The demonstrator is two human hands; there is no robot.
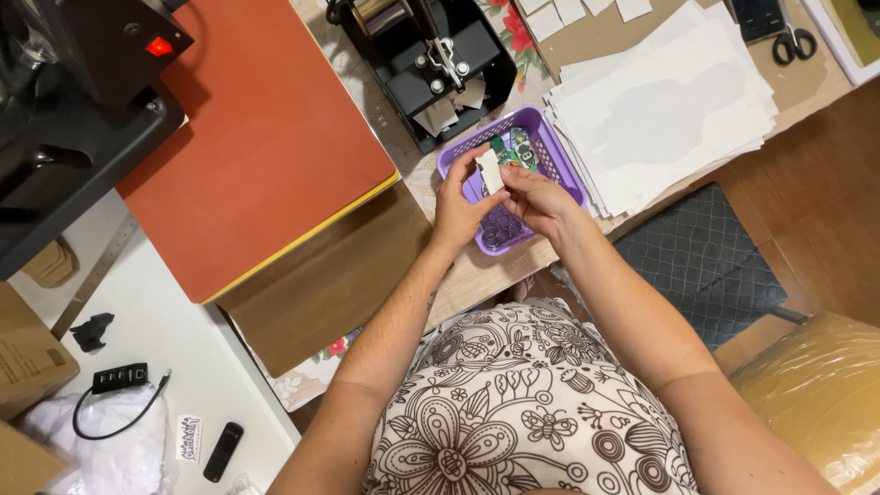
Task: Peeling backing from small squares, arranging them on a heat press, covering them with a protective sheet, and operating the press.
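Pinching a small white piece over the purple basket

I am holding the white piece between left hand and right hand, both gripping its edges, probably peeling; I'm keeping it above the purple basket, beside the paper stack.

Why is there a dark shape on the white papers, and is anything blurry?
Head view: the dark shape on the stack of white papers is a soft shadow cast from above; the left hand and right hand holding the small white piece look fairly sharp; the picture's edges bend slightly.
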